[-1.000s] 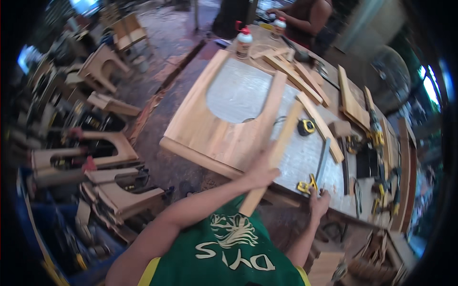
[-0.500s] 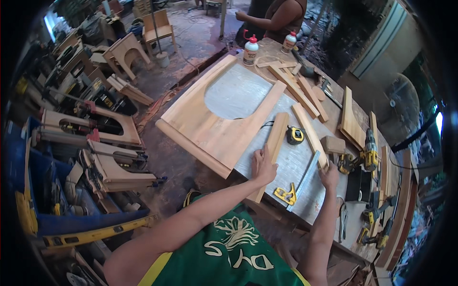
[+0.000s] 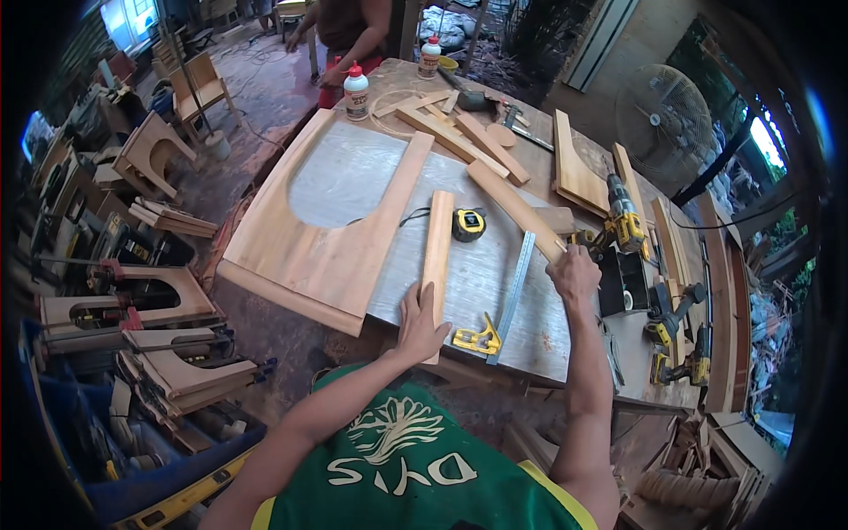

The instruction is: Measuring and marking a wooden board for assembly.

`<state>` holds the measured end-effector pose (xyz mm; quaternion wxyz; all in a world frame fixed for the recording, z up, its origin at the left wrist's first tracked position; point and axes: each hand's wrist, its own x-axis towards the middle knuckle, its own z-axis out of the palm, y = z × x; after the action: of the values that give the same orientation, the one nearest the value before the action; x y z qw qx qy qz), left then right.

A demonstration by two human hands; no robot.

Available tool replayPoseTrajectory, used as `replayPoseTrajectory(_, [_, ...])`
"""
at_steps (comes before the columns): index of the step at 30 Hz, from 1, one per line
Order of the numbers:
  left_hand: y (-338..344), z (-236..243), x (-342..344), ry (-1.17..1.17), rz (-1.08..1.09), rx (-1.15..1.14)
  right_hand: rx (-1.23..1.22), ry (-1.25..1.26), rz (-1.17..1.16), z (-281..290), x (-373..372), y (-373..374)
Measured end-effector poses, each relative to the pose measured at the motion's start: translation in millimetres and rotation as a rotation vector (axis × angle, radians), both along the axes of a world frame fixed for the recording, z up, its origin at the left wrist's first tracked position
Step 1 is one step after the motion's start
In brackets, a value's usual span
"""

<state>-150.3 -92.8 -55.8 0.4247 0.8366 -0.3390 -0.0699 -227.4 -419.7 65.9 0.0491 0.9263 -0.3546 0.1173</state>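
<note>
My left hand [image 3: 422,325] grips the lower part of a narrow wooden strip [image 3: 438,230] lying on the metal-topped workbench [image 3: 406,340]. My right hand [image 3: 574,274] has its fingers round the near end of a second board [image 3: 512,203], which lies diagonally. Between my hands are a yellow combination square [image 3: 479,336] with a steel rule and a yellow tape measure [image 3: 469,224]. Left of these lies a large U-cut wooden panel [image 3: 300,269] with a rounded front edge. A cordless drill [image 3: 625,215] sits just beyond my right hand.
Another person [image 3: 349,31] stands behind the bench, near two glue bottles [image 3: 357,93]. Loose offcuts [image 3: 464,132] cover the back, more power tools [image 3: 667,325] the right. Clamped panels [image 3: 168,291] and a blue tool bin [image 3: 79,459] are at left, a large fan [image 3: 662,119] behind right.
My right hand has left the combination square and taken hold of the diagonal board. My left hand still holds its strip. The view has turned, and the person behind has lowered an arm.
</note>
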Motion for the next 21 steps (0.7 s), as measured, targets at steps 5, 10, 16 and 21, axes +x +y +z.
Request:
replayPoseTrajectory(5, [-6.1,1.2,1.0,0.036,-0.025,0.058,-0.099,-0.131,-0.097,23.3,-28.5,4.8])
replayPoseTrajectory(10, [-5.6,8.7,3.2,0.085,-0.069,0.053,-0.004,-0.512,-0.209,47.6,-44.7,11.5])
replayPoseTrajectory(16, [12.2,38.6,12.5,0.055,-0.018,0.052,0.994,-0.967,0.088,71.9,-31.3,45.1])
replayPoseTrajectory(21, [30.9,128.8,43.4,0.395,-0.253,-0.473,1.628,-1.156,0.395,19.5,-11.8,150.6])
